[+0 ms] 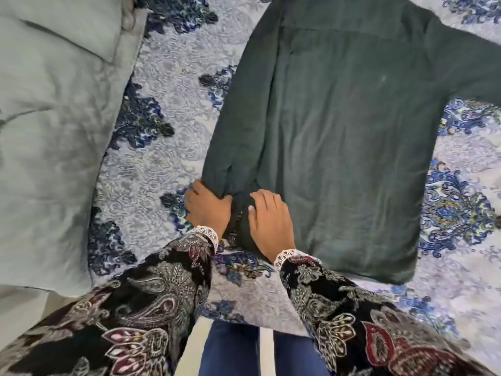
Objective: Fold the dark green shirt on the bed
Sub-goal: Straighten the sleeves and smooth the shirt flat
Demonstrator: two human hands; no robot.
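Note:
The dark green shirt [352, 126] lies spread flat on the bed, hem toward me. Its left sleeve is folded down along the left side of the body; its right sleeve stretches out to the upper right. My left hand [207, 208] grips the cuff end of the folded left sleeve near the hem corner. My right hand [268, 221] rests flat, fingers together, on the shirt's near left corner, pressing the cloth down. Both wrists show patterned sleeves with white lace cuffs.
The bed carries a grey-and-blue paisley bedspread [162, 147]. A pale green pillow or folded blanket [51, 126] covers the left side. The bed's near edge [244, 318] runs just in front of my legs in blue trousers.

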